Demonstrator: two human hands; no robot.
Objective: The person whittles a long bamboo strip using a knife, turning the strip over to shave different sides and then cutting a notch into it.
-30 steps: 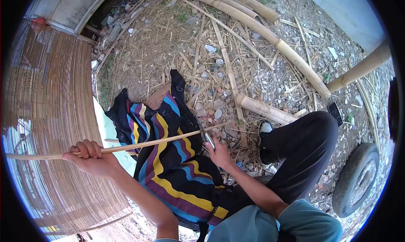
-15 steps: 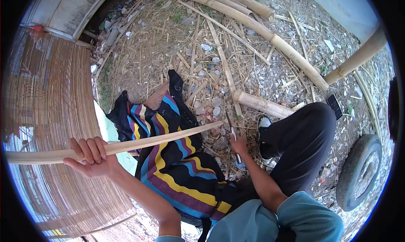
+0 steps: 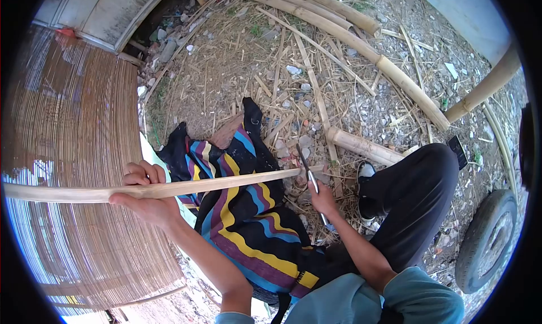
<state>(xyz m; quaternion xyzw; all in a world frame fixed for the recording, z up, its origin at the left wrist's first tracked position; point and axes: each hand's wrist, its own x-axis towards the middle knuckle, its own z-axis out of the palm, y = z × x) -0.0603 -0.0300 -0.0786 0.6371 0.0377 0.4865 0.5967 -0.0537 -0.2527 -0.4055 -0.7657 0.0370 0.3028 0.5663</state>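
Note:
A long pale bamboo strip [image 3: 226, 183] runs from the left edge to the middle of the view. My left hand [image 3: 148, 197] holds it from below, thumb along the near side and fingers curled behind it. My right hand [image 3: 323, 198] is wrapped round the handle of a knife [image 3: 307, 167], whose dark blade points up and left, at the strip near its right end. Beneath the strip, a striped black, yellow, blue and purple cloth [image 3: 248, 228] lies over my leg.
A slatted bamboo screen [image 3: 73, 132] stands at the left. Bamboo poles [image 3: 361, 47] and a short bamboo piece [image 3: 364, 146] lie on the littered ground. At the right are a dark phone [image 3: 458, 152] and a tire [image 3: 486, 242].
My left hand has changed its grip, its thumb now lying along the strip. The knife has tilted further left and crosses the strip slightly in from its end. The view has shifted a little.

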